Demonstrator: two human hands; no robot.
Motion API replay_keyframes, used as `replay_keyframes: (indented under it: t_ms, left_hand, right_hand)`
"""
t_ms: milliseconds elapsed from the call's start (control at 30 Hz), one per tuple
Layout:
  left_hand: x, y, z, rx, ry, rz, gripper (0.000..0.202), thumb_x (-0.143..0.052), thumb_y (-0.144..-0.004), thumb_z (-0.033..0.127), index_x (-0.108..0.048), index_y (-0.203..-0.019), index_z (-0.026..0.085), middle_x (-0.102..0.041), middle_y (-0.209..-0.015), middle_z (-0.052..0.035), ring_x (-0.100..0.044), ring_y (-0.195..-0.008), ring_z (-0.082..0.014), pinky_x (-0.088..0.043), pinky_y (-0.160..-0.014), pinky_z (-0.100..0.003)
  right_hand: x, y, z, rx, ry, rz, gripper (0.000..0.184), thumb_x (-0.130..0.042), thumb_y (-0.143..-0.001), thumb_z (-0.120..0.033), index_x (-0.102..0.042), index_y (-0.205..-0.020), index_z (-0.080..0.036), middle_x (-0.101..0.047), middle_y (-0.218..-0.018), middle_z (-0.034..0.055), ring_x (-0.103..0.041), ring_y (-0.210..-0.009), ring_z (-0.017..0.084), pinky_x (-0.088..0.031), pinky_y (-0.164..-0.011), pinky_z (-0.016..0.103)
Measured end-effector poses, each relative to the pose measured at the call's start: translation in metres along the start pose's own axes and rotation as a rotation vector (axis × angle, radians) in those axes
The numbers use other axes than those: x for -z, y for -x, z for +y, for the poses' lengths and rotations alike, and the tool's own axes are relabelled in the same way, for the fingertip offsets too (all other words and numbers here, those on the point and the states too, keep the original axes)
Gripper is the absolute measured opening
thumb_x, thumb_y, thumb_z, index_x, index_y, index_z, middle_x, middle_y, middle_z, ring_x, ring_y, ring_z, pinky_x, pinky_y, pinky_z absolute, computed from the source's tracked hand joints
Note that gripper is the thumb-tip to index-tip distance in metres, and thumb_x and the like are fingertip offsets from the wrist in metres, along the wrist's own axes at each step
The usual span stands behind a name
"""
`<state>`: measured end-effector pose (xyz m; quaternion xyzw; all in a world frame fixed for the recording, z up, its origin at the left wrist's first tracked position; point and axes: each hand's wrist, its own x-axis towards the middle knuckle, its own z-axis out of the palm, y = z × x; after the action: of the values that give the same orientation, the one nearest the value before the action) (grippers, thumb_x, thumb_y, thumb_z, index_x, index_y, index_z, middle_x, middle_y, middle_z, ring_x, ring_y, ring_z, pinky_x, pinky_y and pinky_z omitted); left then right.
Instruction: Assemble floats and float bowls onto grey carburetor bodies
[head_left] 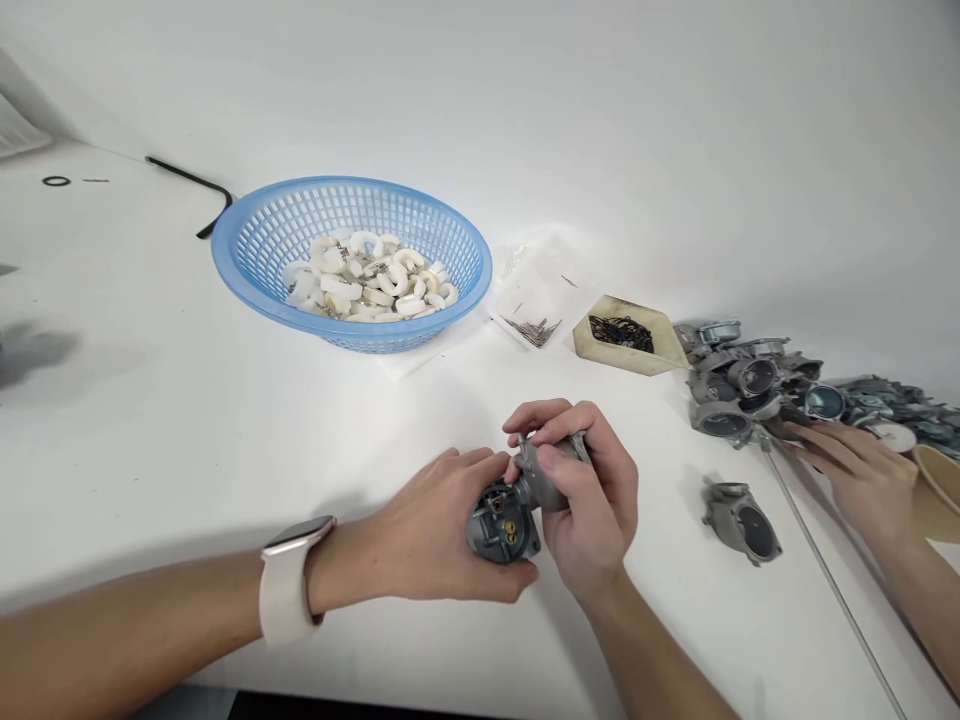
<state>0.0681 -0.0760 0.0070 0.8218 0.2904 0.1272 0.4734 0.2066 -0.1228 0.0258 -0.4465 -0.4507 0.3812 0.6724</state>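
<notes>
While the left hand (435, 525) and right hand (596, 500) both grip the grey metal casting (541, 485) at lower centre, keeping its brass fittings (511, 531) uncovered should help.

A black ring (56, 185) lies left of a bent black tube (189, 177) on the white table (135, 430).

Looked like a carburetor workshop. Had white floats (341, 288) heaped in a blue basket (375, 338), metal pins (536, 332) in a white tray (551, 290), black rings (622, 333) in a bin (637, 363), grey float bowls (754, 377) piled by a co-worker's hand (866, 475).
</notes>
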Motion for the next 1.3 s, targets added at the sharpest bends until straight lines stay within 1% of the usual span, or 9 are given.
replay_keyframes:
  t_ms: [67, 167, 300, 367, 500, 633, 800, 1000, 1300]
  left_hand:
    - [-0.001, -0.001, 0.001, -0.015, 0.004, 0.01, 0.036, -0.078, -0.067, 0.034, -0.055, -0.092, 0.022, -0.064, -0.083, 0.0023, -0.059, -0.071, -0.0194, -0.045, -0.07, -0.034]
    - [-0.003, -0.002, 0.001, -0.052, 0.022, 0.03, 0.03, -0.074, -0.071, 0.034, -0.052, -0.088, 0.023, -0.062, -0.079, 0.0029, -0.059, -0.068, -0.0185, -0.044, -0.066, -0.032]
    - [-0.004, 0.0, -0.002, -0.069, 0.07, 0.038, 0.043, -0.074, -0.072, 0.037, -0.047, -0.103, 0.025, -0.06, -0.076, 0.006, -0.053, -0.059, -0.016, -0.039, -0.055, -0.029]
    - [-0.005, 0.0, -0.003, -0.082, 0.095, 0.032, 0.047, -0.074, -0.071, 0.035, -0.044, -0.106, 0.026, -0.059, -0.077, 0.0066, -0.052, -0.058, -0.0154, -0.039, -0.054, -0.028]
    - [-0.006, 0.0, -0.005, -0.136, 0.17, 0.054, 0.042, -0.074, -0.068, 0.029, -0.04, -0.093, 0.025, -0.055, -0.077, 0.0066, -0.049, -0.06, -0.0134, -0.04, -0.054, -0.026]
    - [-0.007, -0.001, -0.006, -0.157, 0.246, 0.024, 0.04, -0.074, -0.067, 0.026, -0.042, -0.093, 0.025, -0.056, -0.079, 0.0067, -0.05, -0.06, -0.0121, -0.041, -0.053, -0.025]
    - [-0.005, -0.002, -0.005, -0.171, 0.258, -0.02, 0.038, -0.073, -0.068, 0.025, -0.043, -0.092, 0.025, -0.053, -0.073, 0.0083, -0.048, -0.056, -0.011, -0.04, -0.051, -0.024]
    - [-0.007, -0.005, -0.003, -0.208, 0.26, -0.057, 0.038, -0.073, -0.067, 0.024, -0.045, -0.092, 0.025, -0.054, -0.077, 0.0074, -0.051, -0.061, -0.012, -0.042, -0.054, -0.023]
    - [-0.006, -0.013, 0.004, -0.167, 0.262, -0.195, 0.036, -0.073, -0.067, 0.026, -0.047, -0.092, 0.024, -0.053, -0.077, 0.0055, -0.051, -0.059, -0.0129, -0.042, -0.053, -0.025]
  right_hand:
    - [-0.002, 0.001, 0.001, 0.007, -0.002, 0.03, 0.011, -0.057, -0.083, -0.013, -0.064, -0.082, -0.022, -0.071, -0.087, 0.0039, -0.067, -0.092, 0.023, -0.052, -0.065, 0.033]
    - [-0.005, 0.003, 0.002, 0.013, -0.01, 0.056, 0.012, -0.057, -0.083, -0.012, -0.064, -0.081, -0.021, -0.07, -0.084, 0.0023, -0.065, -0.071, 0.017, -0.051, -0.059, 0.031]
    - [-0.006, 0.005, 0.003, -0.014, -0.024, 0.053, 0.019, -0.055, -0.095, -0.018, -0.064, -0.079, -0.02, -0.07, -0.088, 0.0022, -0.057, -0.054, 0.011, -0.051, -0.054, 0.03]
    - [-0.007, 0.006, 0.002, -0.004, -0.019, 0.046, 0.023, -0.053, -0.098, -0.019, -0.064, -0.078, -0.02, -0.07, -0.087, 0.0028, -0.058, -0.057, 0.012, -0.051, -0.053, 0.03]
    - [-0.008, 0.009, -0.001, 0.029, 0.027, 0.02, 0.021, -0.051, -0.097, -0.017, -0.067, -0.084, -0.021, -0.07, -0.089, 0.0037, -0.062, -0.066, 0.016, -0.053, -0.059, 0.032]
    - [-0.005, 0.011, -0.003, 0.024, 0.058, -0.02, 0.02, -0.051, -0.095, -0.016, -0.068, -0.088, -0.022, -0.07, -0.093, 0.0043, -0.062, -0.072, 0.017, -0.052, -0.063, 0.034]
    - [-0.001, 0.011, -0.004, -0.029, 0.046, -0.025, 0.019, -0.05, -0.094, -0.018, -0.067, -0.087, -0.023, -0.07, -0.092, 0.0047, -0.061, -0.067, 0.017, -0.052, -0.062, 0.036]
    - [0.003, 0.015, -0.013, -0.019, 0.089, -0.029, 0.024, -0.049, -0.092, -0.016, -0.07, -0.086, -0.025, -0.069, -0.088, 0.0059, -0.062, -0.07, 0.02, -0.051, -0.061, 0.039]
    - [0.008, 0.025, -0.016, 0.031, 0.157, 0.086, 0.018, -0.054, -0.094, -0.018, -0.068, -0.086, -0.025, -0.063, -0.083, 0.0053, -0.059, -0.068, 0.019, -0.052, -0.058, 0.036]
